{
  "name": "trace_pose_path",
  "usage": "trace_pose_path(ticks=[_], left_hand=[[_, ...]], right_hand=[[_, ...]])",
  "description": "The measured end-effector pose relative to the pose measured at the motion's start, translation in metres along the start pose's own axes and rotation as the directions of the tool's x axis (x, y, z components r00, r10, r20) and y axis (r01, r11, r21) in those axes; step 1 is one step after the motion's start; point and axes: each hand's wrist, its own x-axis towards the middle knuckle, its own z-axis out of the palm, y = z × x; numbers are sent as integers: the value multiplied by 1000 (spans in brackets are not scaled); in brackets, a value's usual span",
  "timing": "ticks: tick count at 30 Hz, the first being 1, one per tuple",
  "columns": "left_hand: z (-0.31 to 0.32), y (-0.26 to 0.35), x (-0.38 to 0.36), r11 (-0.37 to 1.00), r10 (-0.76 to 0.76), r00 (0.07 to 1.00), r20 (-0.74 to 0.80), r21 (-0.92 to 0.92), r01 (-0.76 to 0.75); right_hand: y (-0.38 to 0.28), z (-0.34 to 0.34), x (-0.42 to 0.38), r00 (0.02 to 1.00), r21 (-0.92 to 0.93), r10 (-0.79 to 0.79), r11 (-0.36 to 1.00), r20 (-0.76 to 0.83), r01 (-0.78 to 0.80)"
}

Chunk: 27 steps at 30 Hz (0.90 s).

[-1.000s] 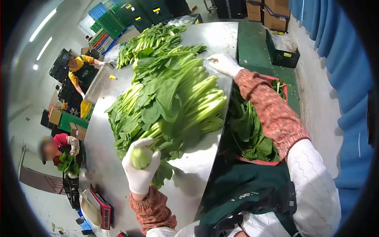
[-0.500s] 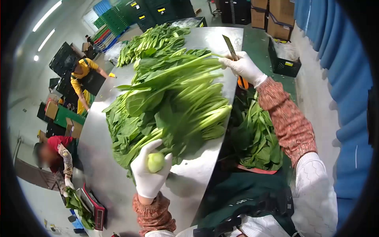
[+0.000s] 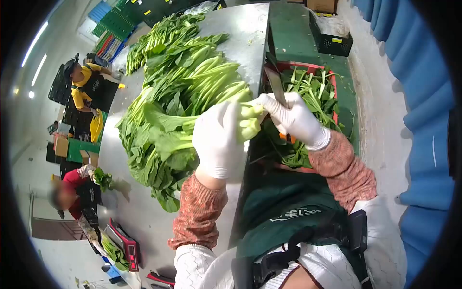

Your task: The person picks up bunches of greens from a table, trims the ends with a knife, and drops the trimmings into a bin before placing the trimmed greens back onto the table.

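Note:
My left hand (image 3: 217,137), in a white glove, is wrapped round a bunch of leafy greens (image 3: 168,126), the pale cut stem ends showing on its right side. My right hand (image 3: 297,119), also gloved, grips a knife (image 3: 275,86); its blade points up and away and a bit of orange handle shows below the palm. The right fingertips meet the stem ends beside the left hand. Behind both hands a large heap of leafy greens (image 3: 192,72) lies on the metal table (image 3: 240,29).
Below the table's right edge stands a red crate (image 3: 335,86) with loose leaves and stems. A black crate (image 3: 332,41) is on the floor near blue curtains (image 3: 409,96). Across the table are two people, with a red scale (image 3: 131,253) holding greens near the closer one.
My left hand has moved up and right and now holds several stalks. My right hand has come down to meet it, still with the knife. The nearer co-worker has lifted some greens.

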Motion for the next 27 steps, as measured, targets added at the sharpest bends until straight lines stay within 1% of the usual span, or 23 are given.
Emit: trace_pose_path(ticks=[1,2,3,4,7,8,10,11,12,13,14,15,16,17,18,19,20,21,23,25,26,27], left_hand=[[-4,7,4,996,-76,997,31,-46,78],[-9,12,9,987,-123,989,87,-91,131],[-13,14,10,972,-175,974,146,-128,194],[-14,15,11,965,-180,973,146,-163,203],[-15,23,13,970,-174,975,141,-148,194],[-15,25,14,967,-167,975,148,-169,191],[-16,27,16,960,-156,975,159,-207,188],[-18,27,19,951,-152,979,133,-250,182],[-20,26,20,940,-152,983,107,-292,177],[-23,27,22,926,-154,985,82,-335,172],[-30,22,23,901,-187,981,48,-390,191],[-43,18,25,845,-301,952,54,-447,293],[-56,1,21,761,-396,913,101,-520,388],[-68,-15,17,661,-486,860,159,-577,480],[-80,-20,19,419,-602,780,172,-764,491],[-93,-25,21,156,-700,685,204,-892,425],[-98,-35,18,88,-713,675,190,-931,354],[-96,-52,6,17,-689,700,186,-962,272],[-92,-63,-4,-242,-736,601,312,-950,197],[-75,-71,-14,-483,-600,681,420,-869,110],[-68,-69,-16,-547,-562,686,463,-830,112],[-62,-67,-17,-610,-516,694,502,-784,114]], right_hand=[[18,7,-4,969,-81,-216,975,-121,207],[17,5,-20,943,-450,-295,871,-154,198],[22,4,-24,926,-548,-351,806,-137,225],[22,6,-28,925,-563,-354,796,-135,222],[19,12,-29,916,-622,-379,751,-134,220],[18,12,-27,911,-645,-392,731,-129,223],[15,8,-27,923,-699,-346,702,-167,136],[14,5,-25,928,-724,-324,683,-184,95],[43,-7,-13,918,-689,-305,723,-253,51],[82,-30,7,899,-213,-166,973,-405,83],[73,-54,11,851,-194,90,956,-517,-219],[113,-85,17,810,-321,-69,935,-582,-151],[107,-100,11,810,-240,156,908,-566,-343],[128,-117,8,816,-212,198,908,-543,-361],[143,-127,3,849,-330,66,903,-525,-274],[148,-132,-2,859,-286,121,912,-498,-294],[134,-126,-5,826,-208,195,914,-529,-349],[123,-118,-5,807,-197,210,907,-552,-371],[112,-102,0,868,-192,169,939,-467,-286],[89,-79,6,929,-155,131,969,-346,-195],[68,-63,10,938,-179,124,965,-325,-190],[55,-53,14,957,-166,114,973,-266,-162]])
